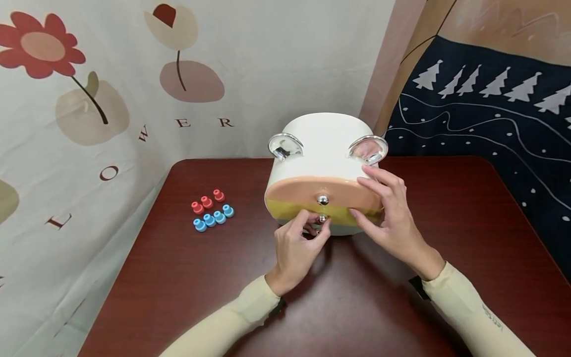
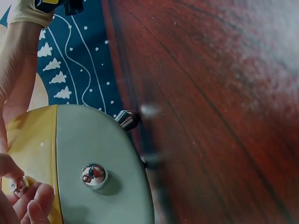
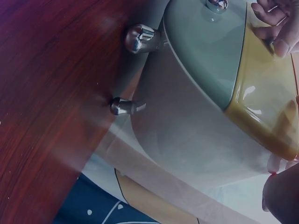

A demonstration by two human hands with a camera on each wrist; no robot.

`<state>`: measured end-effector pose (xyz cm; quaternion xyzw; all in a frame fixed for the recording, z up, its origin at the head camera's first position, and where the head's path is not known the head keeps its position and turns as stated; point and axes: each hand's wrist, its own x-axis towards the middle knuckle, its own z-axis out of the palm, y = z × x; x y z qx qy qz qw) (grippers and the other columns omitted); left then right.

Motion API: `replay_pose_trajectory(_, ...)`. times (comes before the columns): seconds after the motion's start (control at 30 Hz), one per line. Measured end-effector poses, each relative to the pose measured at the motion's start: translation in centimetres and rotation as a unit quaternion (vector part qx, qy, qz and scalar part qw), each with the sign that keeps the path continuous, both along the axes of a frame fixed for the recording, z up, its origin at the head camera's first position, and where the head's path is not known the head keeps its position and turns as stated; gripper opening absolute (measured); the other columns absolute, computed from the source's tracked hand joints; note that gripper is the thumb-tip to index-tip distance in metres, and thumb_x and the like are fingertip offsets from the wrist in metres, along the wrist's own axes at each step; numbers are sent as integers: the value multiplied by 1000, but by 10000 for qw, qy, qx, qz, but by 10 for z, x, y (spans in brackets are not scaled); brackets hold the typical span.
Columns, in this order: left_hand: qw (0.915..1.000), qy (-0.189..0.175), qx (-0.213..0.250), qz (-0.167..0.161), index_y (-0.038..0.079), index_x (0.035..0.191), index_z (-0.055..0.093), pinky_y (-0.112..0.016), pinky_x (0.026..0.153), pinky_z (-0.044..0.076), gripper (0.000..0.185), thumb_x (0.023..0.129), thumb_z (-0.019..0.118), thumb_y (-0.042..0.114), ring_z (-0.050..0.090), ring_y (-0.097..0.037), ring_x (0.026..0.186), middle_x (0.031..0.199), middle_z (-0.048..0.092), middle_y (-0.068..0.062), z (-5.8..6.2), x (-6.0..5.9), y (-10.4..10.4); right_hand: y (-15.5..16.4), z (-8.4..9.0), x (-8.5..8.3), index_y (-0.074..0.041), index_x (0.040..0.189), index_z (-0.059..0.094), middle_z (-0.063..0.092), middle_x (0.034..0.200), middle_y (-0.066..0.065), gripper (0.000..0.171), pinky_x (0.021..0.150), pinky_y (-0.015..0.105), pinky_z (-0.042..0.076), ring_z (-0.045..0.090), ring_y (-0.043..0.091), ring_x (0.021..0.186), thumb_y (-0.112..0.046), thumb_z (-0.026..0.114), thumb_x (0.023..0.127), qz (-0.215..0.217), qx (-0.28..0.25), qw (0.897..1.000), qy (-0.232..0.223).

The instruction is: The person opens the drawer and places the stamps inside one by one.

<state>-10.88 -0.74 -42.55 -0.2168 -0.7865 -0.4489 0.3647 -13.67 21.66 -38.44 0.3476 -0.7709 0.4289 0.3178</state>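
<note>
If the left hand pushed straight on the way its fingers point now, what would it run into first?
The left hand already pinches the silver knob on the yellow drawer front of the white box. Going straight on, it would most likely press that knob and drawer front into the box; nothing else lies between.

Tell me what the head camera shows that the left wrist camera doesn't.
Only the head view shows the red and blue pegs lying left of the box, the two mirror ears on top of it, the pink drawer, the right hand resting against the front, and the flowered cloth.
Only the left wrist view shows the green drawer front with its knob and a metal foot.
Both show the white box, its yellow drawer, the left hand pinching the yellow drawer's knob, and the red-brown table.
</note>
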Motion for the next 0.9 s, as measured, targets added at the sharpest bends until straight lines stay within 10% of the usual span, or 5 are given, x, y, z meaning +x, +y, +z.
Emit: replay_pose_trajectory(0.9, 9937, 526, -982, 158, 12, 86, 62, -17, 49, 44, 24, 84, 85, 12, 59, -7, 54, 68, 63, 6, 5, 31, -15, 8, 6, 18, -4, 165, 38, 25, 175, 20, 101, 104, 58, 28, 26, 42, 157, -73, 66, 97, -64, 1337, 9907, -226)
